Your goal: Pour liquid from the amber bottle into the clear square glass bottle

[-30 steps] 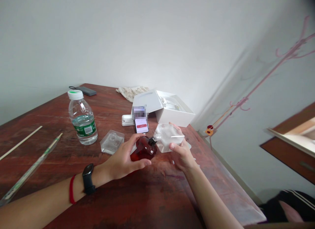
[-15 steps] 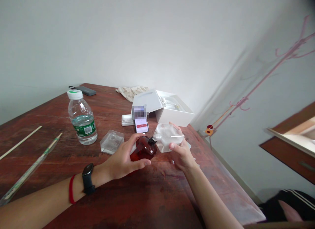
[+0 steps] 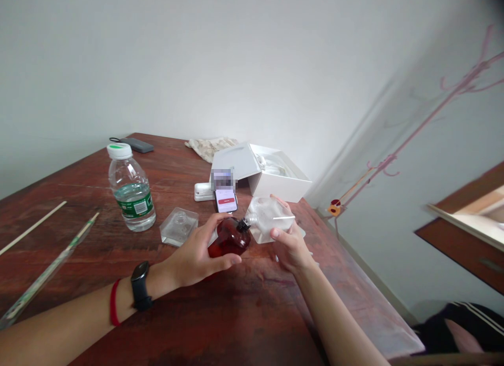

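My left hand point(image 3: 205, 245) wraps around a dark reddish-brown bottle point(image 3: 233, 239) with a black neck, which leans to the right. Tipped on its side, a clear square glass bottle point(image 3: 271, 216) is gripped by my right hand point(image 3: 289, 242); its neck points left. The two bottle mouths meet or nearly meet; I cannot tell whether they touch. Left of my left hand a clear faceted glass piece point(image 3: 179, 227) with a round neck or knob rests on the wooden table point(image 3: 232, 313).
A water bottle point(image 3: 133, 190) stands at left, near a bare chopstick point(image 3: 33, 227) and a wrapped one point(image 3: 51, 271). Behind the hands lie a phone point(image 3: 226, 198), a white case point(image 3: 203, 192) and an open white box point(image 3: 279, 185). Farther back are a cloth point(image 3: 208, 147) and a grey pouch point(image 3: 136, 144).
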A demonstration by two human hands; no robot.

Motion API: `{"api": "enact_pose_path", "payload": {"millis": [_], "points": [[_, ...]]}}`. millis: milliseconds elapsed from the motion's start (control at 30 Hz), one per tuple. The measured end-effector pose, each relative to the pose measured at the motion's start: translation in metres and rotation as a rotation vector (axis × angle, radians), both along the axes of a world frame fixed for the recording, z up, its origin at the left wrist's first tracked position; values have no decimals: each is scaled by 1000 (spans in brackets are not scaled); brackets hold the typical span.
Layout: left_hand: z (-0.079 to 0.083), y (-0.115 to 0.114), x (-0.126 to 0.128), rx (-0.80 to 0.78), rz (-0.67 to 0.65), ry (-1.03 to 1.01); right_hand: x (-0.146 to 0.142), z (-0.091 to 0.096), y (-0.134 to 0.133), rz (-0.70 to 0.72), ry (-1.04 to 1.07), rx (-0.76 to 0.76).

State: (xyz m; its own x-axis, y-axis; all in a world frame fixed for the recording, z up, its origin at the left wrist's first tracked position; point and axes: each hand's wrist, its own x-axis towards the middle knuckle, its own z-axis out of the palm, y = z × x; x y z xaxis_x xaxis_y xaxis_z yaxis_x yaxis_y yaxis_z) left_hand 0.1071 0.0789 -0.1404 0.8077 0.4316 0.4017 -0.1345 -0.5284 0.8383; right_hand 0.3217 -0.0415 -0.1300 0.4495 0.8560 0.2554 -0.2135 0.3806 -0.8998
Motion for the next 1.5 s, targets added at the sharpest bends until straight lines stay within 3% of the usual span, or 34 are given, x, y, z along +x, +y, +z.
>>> {"api": "enact_pose_path", "payload": {"millis": [1500], "points": [[-1,0,0,21,1,-5,1,-1,1,-7,-5,12]]}}
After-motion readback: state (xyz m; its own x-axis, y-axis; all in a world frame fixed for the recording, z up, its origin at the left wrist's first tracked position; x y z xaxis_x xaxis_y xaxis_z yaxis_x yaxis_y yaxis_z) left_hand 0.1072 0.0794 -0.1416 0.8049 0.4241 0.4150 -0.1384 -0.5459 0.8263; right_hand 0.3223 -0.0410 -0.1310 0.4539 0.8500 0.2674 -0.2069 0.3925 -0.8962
